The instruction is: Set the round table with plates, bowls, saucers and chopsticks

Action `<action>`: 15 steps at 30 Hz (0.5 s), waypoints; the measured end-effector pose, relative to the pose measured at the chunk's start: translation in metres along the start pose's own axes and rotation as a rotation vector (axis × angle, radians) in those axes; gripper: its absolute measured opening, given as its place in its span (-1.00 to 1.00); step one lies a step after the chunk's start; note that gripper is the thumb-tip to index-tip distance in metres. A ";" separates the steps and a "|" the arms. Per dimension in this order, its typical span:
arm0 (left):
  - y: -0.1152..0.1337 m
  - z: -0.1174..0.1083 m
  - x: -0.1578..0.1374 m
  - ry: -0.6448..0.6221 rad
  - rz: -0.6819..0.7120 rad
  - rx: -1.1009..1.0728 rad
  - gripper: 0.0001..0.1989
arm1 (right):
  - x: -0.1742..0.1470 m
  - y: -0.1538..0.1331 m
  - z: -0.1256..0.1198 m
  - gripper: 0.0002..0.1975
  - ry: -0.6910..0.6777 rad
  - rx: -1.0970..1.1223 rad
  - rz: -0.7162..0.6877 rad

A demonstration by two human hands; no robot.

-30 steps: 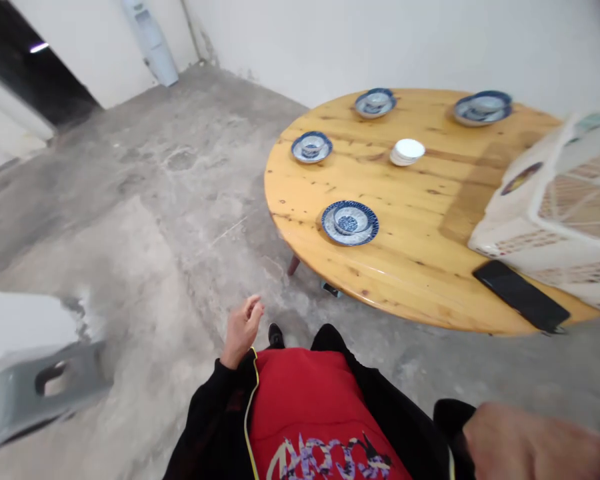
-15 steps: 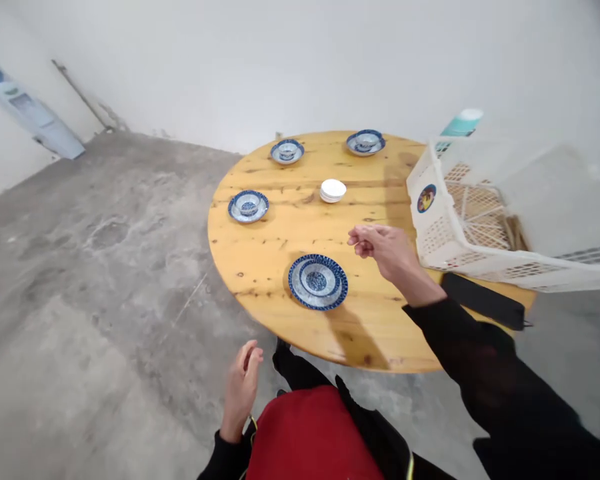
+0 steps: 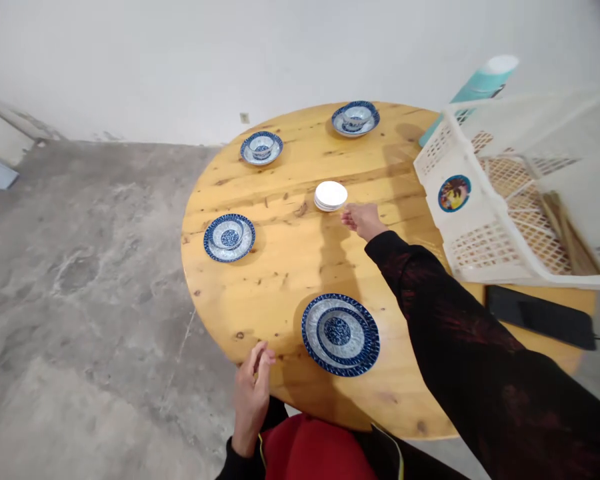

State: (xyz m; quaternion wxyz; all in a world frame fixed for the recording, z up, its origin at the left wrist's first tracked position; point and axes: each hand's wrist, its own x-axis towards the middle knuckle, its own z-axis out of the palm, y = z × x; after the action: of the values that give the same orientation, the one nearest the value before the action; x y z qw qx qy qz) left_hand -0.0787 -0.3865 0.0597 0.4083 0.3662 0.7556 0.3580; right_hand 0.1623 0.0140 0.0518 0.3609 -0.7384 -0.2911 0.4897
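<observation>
My right hand reaches over the table beside a small stack of white saucers. Its fingertips are at the stack's near right edge, slightly curled and holding nothing; whether they touch it I cannot tell. My left hand hovers by the table's near edge, empty, with thumb and fingers loosely bent and apart. Between my hands and closest to me, a blue-and-white plate carries a matching bowl. Similar plates with bowls sit at the left, the back left and the back right.
The round wooden table stands by a white wall. On its right are a white plastic basket with wooden sticks inside, a black phone and a teal cylinder behind the basket. Concrete floor lies to the left.
My right hand has moved forward to the white saucers. My left hand has come nearer the table edge. The view has shifted closer to the table; the dishes look unmoved.
</observation>
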 end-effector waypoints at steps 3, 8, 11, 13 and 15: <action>-0.001 -0.001 0.021 -0.063 0.005 -0.010 -0.41 | 0.022 -0.002 0.013 -0.73 0.052 -0.004 -0.023; 0.002 -0.017 0.069 -0.198 0.033 -0.006 -0.43 | 0.043 0.001 0.026 -0.75 0.123 -0.011 -0.063; 0.010 -0.029 0.101 -0.274 0.044 0.024 -0.46 | 0.047 0.002 0.031 -0.76 0.167 -0.068 -0.075; 0.017 -0.035 0.120 -0.312 0.055 0.045 -0.48 | 0.050 0.003 0.033 -0.78 0.196 -0.126 -0.082; 0.022 -0.040 0.136 -0.343 0.058 0.054 -0.49 | 0.055 0.004 0.032 -0.80 0.221 -0.172 -0.079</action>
State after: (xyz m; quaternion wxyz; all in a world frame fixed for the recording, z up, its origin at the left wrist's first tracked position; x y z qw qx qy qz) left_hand -0.1625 -0.2706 0.0463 0.5106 0.4545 0.6735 0.2815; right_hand 0.1520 0.0629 0.0114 0.3451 -0.8039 -0.3193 0.3642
